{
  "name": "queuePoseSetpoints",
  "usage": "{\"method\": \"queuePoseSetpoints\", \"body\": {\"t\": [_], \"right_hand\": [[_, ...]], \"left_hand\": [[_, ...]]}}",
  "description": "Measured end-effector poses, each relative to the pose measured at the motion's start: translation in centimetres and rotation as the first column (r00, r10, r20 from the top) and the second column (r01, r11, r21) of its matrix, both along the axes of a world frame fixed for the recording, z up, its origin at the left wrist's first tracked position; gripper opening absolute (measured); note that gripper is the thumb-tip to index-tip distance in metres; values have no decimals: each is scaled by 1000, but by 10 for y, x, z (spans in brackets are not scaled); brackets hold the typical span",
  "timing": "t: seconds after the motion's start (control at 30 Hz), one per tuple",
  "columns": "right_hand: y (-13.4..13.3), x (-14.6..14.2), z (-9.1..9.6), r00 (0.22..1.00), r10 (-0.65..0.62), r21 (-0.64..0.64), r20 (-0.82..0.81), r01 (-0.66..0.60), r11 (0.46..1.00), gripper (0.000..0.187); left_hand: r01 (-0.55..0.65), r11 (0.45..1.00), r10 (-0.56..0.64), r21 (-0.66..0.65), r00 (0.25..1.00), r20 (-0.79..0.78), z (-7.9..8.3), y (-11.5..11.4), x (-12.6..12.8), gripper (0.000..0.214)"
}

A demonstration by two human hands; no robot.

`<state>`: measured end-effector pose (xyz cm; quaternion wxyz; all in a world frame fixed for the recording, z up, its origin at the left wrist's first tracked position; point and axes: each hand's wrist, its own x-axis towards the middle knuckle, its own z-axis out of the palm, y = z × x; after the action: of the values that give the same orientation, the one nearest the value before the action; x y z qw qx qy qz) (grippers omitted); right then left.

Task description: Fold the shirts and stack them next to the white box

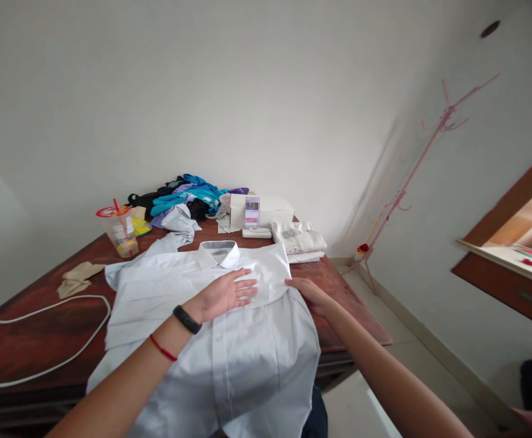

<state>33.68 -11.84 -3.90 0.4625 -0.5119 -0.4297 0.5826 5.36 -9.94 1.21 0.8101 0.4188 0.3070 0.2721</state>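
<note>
A pale blue collared shirt [229, 353] lies front-up on a dark wooden table [33, 331], its hem hanging over the near edge. My left hand [227, 294] lies flat on the shirt's chest, fingers stretched out, with a black band and a red string on the wrist. My right hand [306, 291] rests at the shirt's right edge, where a sleeve is folded in, fingers touching the cloth and holding nothing that I can see.
A plastic cup with a red lid [119, 230], a pile of coloured clothes [188, 198], a white box [260, 210] and folded white garments [299, 239] sit at the table's back. A white cable [65, 359] loops at left. A pink coat stand [412, 176] leans by the wall.
</note>
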Motion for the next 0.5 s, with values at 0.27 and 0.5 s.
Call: {"method": "queuePoseSetpoints", "body": {"t": [0.27,0.5], "right_hand": [[28,-65,29,992,128,118,-18,-125,985,23],[54,-148,31,712,138,141,689,-318,937,19]], "left_hand": [[-33,972,47,-231,997,55,-30,48,14,75],[-87,978,97,-188,994,47,-33,55,1,30]]}}
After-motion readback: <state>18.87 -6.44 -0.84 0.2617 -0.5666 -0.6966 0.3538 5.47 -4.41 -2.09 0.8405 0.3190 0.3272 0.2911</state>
